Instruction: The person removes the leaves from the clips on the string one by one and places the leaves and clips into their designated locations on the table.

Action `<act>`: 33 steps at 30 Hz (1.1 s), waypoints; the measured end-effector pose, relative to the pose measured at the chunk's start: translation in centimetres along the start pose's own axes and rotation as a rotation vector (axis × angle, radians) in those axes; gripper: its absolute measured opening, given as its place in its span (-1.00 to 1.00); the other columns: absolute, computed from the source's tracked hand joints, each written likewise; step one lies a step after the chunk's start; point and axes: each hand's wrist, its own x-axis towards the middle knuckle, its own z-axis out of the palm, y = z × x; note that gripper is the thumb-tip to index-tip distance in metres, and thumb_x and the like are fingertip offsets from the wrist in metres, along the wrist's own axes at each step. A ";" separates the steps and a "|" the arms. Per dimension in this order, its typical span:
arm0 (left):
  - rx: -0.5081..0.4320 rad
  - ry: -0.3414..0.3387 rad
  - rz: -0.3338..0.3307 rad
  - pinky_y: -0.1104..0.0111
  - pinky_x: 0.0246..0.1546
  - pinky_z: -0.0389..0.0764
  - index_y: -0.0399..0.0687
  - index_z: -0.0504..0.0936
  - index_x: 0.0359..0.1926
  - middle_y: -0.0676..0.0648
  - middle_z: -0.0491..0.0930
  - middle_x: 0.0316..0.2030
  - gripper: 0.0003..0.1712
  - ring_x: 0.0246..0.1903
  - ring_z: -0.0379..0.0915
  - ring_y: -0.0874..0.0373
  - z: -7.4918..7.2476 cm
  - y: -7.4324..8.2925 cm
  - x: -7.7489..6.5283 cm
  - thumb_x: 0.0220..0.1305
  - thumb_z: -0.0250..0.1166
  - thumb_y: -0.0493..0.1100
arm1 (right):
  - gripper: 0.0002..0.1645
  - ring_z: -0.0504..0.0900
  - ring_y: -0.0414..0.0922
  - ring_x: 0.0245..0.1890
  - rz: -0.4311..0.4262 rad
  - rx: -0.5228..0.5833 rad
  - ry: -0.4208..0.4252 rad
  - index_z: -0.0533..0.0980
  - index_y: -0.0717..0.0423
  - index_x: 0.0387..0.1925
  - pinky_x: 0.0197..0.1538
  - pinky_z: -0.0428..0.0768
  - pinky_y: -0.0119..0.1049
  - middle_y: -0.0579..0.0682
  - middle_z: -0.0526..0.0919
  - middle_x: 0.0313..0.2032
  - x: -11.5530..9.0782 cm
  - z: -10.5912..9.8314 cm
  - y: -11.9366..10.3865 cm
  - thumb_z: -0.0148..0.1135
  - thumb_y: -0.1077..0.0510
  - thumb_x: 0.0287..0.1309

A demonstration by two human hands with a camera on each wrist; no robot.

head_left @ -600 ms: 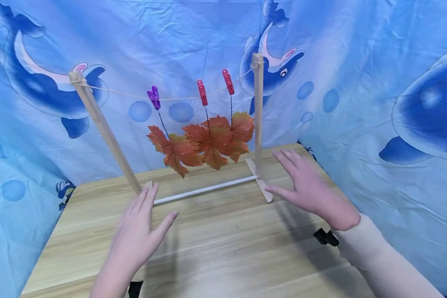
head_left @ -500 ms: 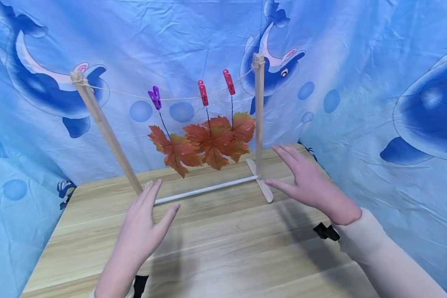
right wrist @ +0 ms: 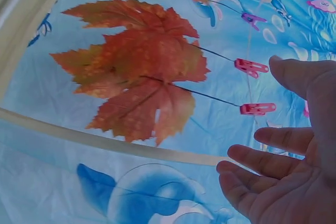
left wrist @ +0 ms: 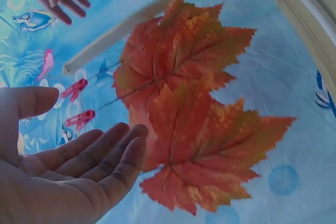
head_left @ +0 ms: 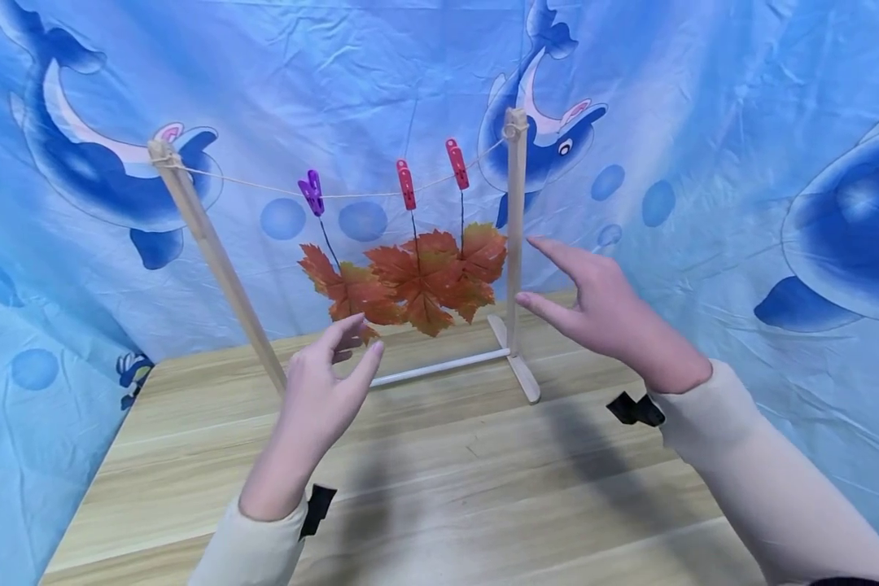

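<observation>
Three orange-red artificial maple leaves hang by dark stems from a string (head_left: pixel 256 184): a left leaf (head_left: pixel 344 289), a middle leaf (head_left: pixel 423 286) and a right leaf (head_left: pixel 485 251). A purple clothespin (head_left: pixel 312 193) clips the left one; red clothespins, one in the middle (head_left: pixel 406 185) and one at right (head_left: pixel 457 164), clip the others. My left hand (head_left: pixel 322 399) is raised before the left leaf, fingers loosely bent, holding nothing; whether its fingertips touch the leaf I cannot tell. Beside the right post (head_left: pixel 516 236), my right hand (head_left: pixel 606 308) is in the air with fingers extended and thumb apart, likewise holding nothing.
The string runs between the right post and a wooden left post (head_left: pixel 216 264). A white rod (head_left: pixel 439 369) joins the posts low down, and a wooden foot (head_left: pixel 522 376) supports the right side. Beneath is a wood-grain table (head_left: pixel 469 480); a blue dolphin-print curtain (head_left: pixel 381 73) hangs behind.
My left hand has risen and moved right, from near the left post's base to before the left leaf, its fingers bending more. My right hand has risen alongside the right post. The leaves hang as before.
</observation>
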 end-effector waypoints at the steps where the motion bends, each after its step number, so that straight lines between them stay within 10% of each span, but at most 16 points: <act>1: -0.026 0.005 0.007 0.10 0.01 0.59 -0.16 0.60 0.25 -0.08 0.66 0.05 -0.50 -0.02 0.61 0.03 0.2 0.3 0.3 0.37 0.38 -0.07 | -0.18 0.49 0.15 0.27 -0.013 0.000 0.013 0.35 0.18 0.45 0.26 0.41 0.15 0.18 0.48 0.32 0.3 -0.1 0.0 0.46 0.07 0.25; 7: -0.168 0.010 0.053 0.23 -0.06 0.63 -0.17 0.67 0.14 -0.05 0.70 -0.04 -0.63 -0.15 0.64 0.16 2.2 1.6 2.2 0.34 0.40 -0.20 | -0.27 0.71 0.07 -0.09 -0.081 0.020 0.103 0.45 0.21 0.38 -0.06 0.66 0.03 0.16 0.58 0.23 2.1 -0.9 -0.3 0.48 0.19 0.21; 14: -0.231 -0.001 0.085 0.26 -0.12 0.65 -0.24 0.72 0.03 -0.06 0.72 -0.15 -0.73 -0.20 0.64 0.17 4.3 3.3 4.5 0.36 0.37 -0.24 | -0.41 0.58 -0.02 0.19 -0.052 0.068 0.142 0.54 0.22 0.29 0.14 0.58 -0.09 0.12 0.63 0.18 5.1 -1.7 -1.2 0.45 0.19 0.25; 33: -0.196 0.071 0.113 0.32 -0.18 0.62 -0.22 0.75 0.00 -0.05 0.72 -0.20 -0.77 -0.24 0.61 0.17 7.0 5.6 11.1 0.41 0.34 -0.21 | -0.49 0.60 -0.09 0.17 0.110 -0.012 -0.052 0.57 0.17 0.26 0.20 0.51 -0.23 0.06 0.62 0.19 13.6 -4.1 -3.7 0.34 0.04 0.36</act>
